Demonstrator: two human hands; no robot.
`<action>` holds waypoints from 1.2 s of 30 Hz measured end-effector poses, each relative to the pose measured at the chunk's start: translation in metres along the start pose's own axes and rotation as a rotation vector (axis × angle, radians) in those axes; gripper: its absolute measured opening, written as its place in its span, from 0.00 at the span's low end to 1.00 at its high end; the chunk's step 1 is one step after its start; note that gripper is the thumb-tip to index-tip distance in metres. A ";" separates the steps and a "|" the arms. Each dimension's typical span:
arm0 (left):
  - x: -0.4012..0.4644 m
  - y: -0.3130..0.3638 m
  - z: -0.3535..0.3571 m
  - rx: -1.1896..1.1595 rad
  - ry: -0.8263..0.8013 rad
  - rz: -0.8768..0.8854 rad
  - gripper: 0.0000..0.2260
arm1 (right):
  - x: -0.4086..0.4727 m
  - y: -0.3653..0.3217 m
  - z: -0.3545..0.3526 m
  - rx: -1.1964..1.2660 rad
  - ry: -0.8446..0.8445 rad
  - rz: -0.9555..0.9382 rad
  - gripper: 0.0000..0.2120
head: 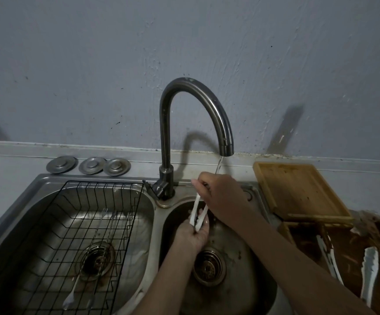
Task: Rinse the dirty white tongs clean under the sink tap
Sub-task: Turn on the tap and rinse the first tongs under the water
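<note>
White tongs hang tips-down over the right sink basin. My right hand grips their upper end, just under the thin stream of water falling from the curved tap. My left hand is cupped around the lower tips, fingers wrapped on them. Both arms of the tongs show between the two hands.
A black wire rack with a few metal utensils sits in the left basin. Three metal drain lids lie behind it. At right, a wooden tray, and two more white tongs on a brown dirty surface.
</note>
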State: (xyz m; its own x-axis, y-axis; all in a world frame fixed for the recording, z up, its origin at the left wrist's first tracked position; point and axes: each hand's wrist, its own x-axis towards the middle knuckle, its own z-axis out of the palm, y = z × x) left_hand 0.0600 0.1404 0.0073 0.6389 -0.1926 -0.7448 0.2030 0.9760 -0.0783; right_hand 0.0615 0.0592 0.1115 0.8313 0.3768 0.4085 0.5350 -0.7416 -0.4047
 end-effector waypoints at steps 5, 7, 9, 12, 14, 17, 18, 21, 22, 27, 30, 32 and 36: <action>-0.009 -0.010 0.005 -0.105 0.028 -0.073 0.16 | 0.015 0.001 0.006 -0.050 0.170 0.046 0.19; -0.013 -0.009 0.009 -0.148 0.026 -0.086 0.17 | 0.021 0.000 0.004 0.299 0.128 0.323 0.20; -0.013 -0.007 0.011 -0.157 0.024 -0.086 0.16 | 0.024 -0.002 -0.001 0.592 0.034 0.546 0.19; -0.013 -0.006 0.011 -0.167 0.022 -0.091 0.16 | 0.020 -0.008 -0.005 0.668 0.032 0.439 0.20; -0.014 -0.009 0.010 -0.179 -0.009 -0.083 0.17 | 0.016 -0.012 -0.005 0.658 0.071 0.367 0.22; -0.018 -0.014 0.009 -0.182 -0.100 0.006 0.16 | 0.012 -0.009 -0.005 0.689 0.121 0.365 0.16; -0.019 -0.014 0.010 -0.151 -0.155 0.041 0.15 | 0.010 -0.005 -0.005 0.678 0.128 0.365 0.12; -0.021 -0.002 0.016 -0.035 -0.279 0.095 0.10 | -0.003 0.016 -0.018 0.536 0.111 0.323 0.05; -0.023 0.002 0.020 -0.007 -0.289 0.095 0.09 | -0.009 0.027 -0.024 0.467 0.077 0.321 0.06; -0.028 0.000 0.035 0.144 -0.224 0.190 0.13 | -0.036 0.043 -0.044 0.299 -0.361 0.503 0.10; -0.028 -0.014 0.038 0.311 -0.233 0.261 0.15 | -0.048 0.041 -0.033 -0.006 -0.488 0.376 0.22; -0.028 -0.021 0.036 0.399 -0.223 0.339 0.13 | -0.059 0.041 -0.022 0.020 -0.469 0.372 0.23; -0.036 -0.021 0.029 0.532 -0.206 0.358 0.10 | -0.081 0.036 -0.006 0.303 -0.388 0.461 0.20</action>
State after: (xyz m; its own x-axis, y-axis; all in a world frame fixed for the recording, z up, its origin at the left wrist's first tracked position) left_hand 0.0541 0.1243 0.0551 0.8525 0.0670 -0.5185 0.2566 0.8104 0.5267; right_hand 0.0125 -0.0012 0.0694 0.9483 0.2733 -0.1613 0.0843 -0.7070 -0.7021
